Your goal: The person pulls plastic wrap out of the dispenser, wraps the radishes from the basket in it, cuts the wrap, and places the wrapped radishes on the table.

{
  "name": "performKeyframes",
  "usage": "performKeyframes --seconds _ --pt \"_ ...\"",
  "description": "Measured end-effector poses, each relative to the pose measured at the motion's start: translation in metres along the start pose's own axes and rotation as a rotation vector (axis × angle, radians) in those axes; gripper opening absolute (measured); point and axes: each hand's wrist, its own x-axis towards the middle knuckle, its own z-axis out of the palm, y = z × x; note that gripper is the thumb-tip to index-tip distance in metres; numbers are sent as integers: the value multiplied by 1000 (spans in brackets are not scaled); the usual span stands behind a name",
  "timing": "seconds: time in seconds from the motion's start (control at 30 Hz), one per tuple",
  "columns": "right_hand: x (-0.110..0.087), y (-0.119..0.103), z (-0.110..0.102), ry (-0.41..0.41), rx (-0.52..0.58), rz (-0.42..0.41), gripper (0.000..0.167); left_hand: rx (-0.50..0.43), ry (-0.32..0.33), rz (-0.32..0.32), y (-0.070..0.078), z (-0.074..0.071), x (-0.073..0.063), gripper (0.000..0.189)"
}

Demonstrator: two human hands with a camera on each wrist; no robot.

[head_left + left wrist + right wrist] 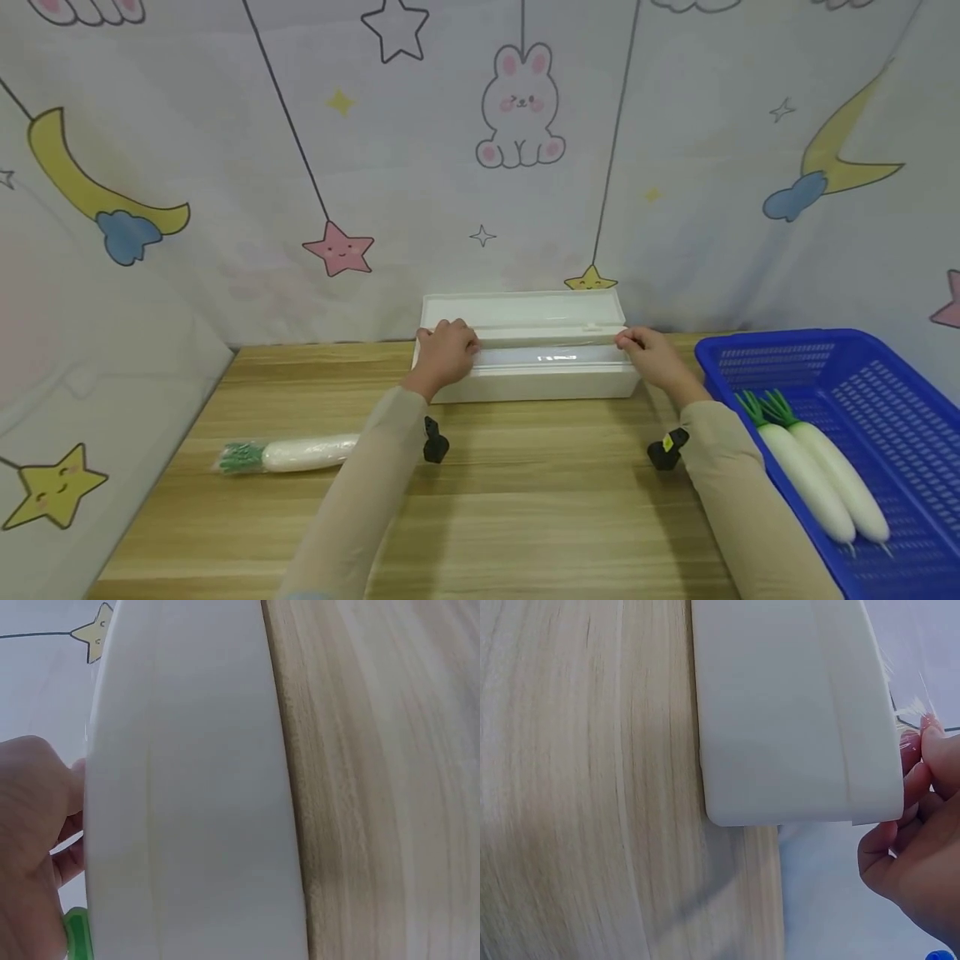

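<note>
A white cling film dispenser box stands with its lid raised against the back cloth. Shiny clear cling film lies across its opening. At the box's right end, my right hand pinches the film's edge; the right wrist view shows the gathered film between thumb and finger. My left hand is over the left end with curled fingers, seemingly gripping the film there too. In the left wrist view, the box wall hides the left fingertips.
A white radish in clear wrap lies on the wooden table, partly behind my left sleeve. To the right, a blue plastic basket holds two white radishes with green tops. A patterned cloth hangs behind.
</note>
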Motion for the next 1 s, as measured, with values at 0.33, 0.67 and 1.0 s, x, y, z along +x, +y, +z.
performKeyframes --seconds 0.33,0.67,1.0 --pt "3 -5 1 44 70 -6 25 -122 20 -15 -2 -7 -1 16" --pt "1 -3 2 86 152 -46 26 -236 76 4 -32 -8 -9 32" --pt "-3 3 2 71 120 -21 36 -209 30 -13 -38 -8 -13 21"
